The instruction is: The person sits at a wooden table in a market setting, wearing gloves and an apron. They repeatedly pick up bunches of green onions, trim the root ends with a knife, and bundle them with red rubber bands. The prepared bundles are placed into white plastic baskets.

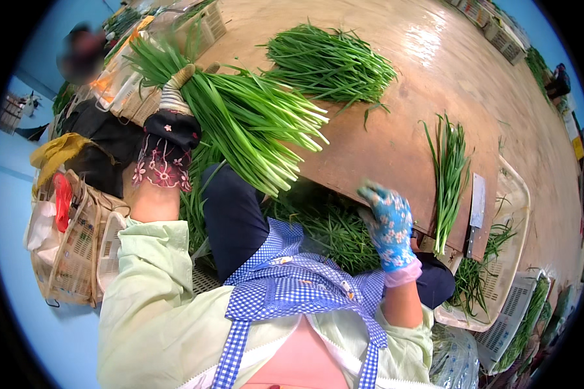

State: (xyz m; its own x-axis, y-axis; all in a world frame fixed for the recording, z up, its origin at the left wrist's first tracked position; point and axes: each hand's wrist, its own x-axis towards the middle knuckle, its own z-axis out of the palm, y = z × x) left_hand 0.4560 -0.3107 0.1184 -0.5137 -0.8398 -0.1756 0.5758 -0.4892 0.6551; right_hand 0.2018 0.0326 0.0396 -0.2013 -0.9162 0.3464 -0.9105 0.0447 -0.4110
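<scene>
In a striped glove, my left hand (177,89) is closed around a thick bunch of garlic chives (253,117), held up at the left of the board. The pale cut ends point right and toward me; the green leaf tips hang off to the left. My right hand (389,223), in a blue flowered glove, is by the board's near edge. Its fingers are loosely parted, a little blurred at the tips, and nothing shows in them. Right of it lie a small bundle of chives (448,175) and a knife (476,211). A large pile of chives (331,65) rests farther back.
The brown board (383,142) spans the middle. Loose greens (331,230) lie below its near edge. A white crate (516,243) with leaf scraps stands at the right, with a grey crate (509,324) beyond. Baskets (71,240) stand at the left. Other people (558,81) are farther off.
</scene>
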